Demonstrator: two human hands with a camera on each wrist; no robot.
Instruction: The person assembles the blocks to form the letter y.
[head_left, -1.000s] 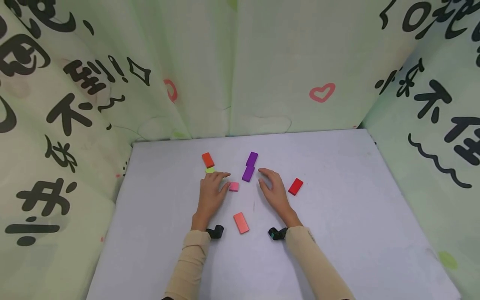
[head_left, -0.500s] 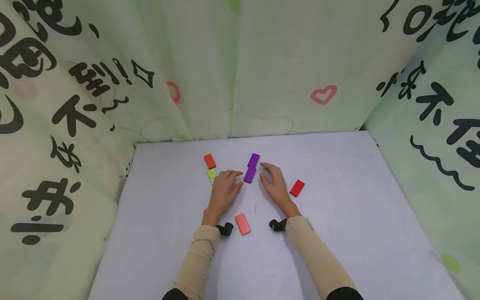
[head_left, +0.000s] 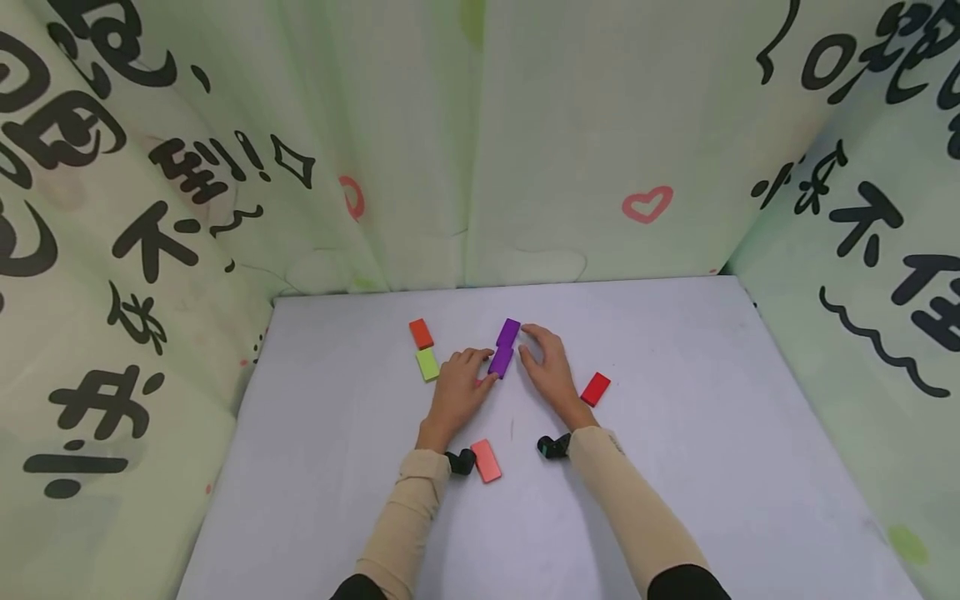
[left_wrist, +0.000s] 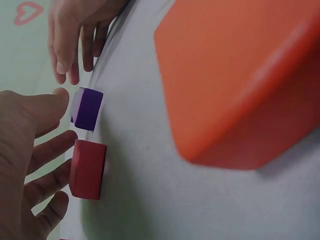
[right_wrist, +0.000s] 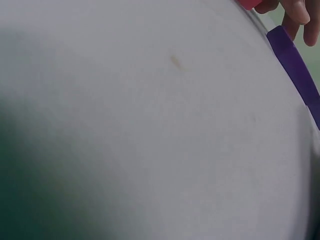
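My left hand (head_left: 459, 387) is over the pink block (left_wrist: 87, 170). Its middle and lower fingers are at the block's side in the left wrist view, thumb apart above. In the head view this hand hides most of that block, and its fingertips reach the lower purple block (head_left: 501, 362). A second purple block (head_left: 508, 332) lies end to end with it, slightly offset. My right hand (head_left: 552, 372) stays relaxed on the other side, index fingertip right beside the upper purple block, nothing between thumb and fingers.
An orange block (head_left: 422, 333) and a lime green block (head_left: 427, 364) lie end to end on the left. A red block (head_left: 596, 389) sits right of my right hand. The salmon block (head_left: 487, 461) is beside the left wrist camera. Printed curtains surround the white table (head_left: 675, 500).
My left hand has moved right toward the purple blocks, and the pink block has shifted right with it. The lime green block has come into full view. My right hand stays nearly in place.
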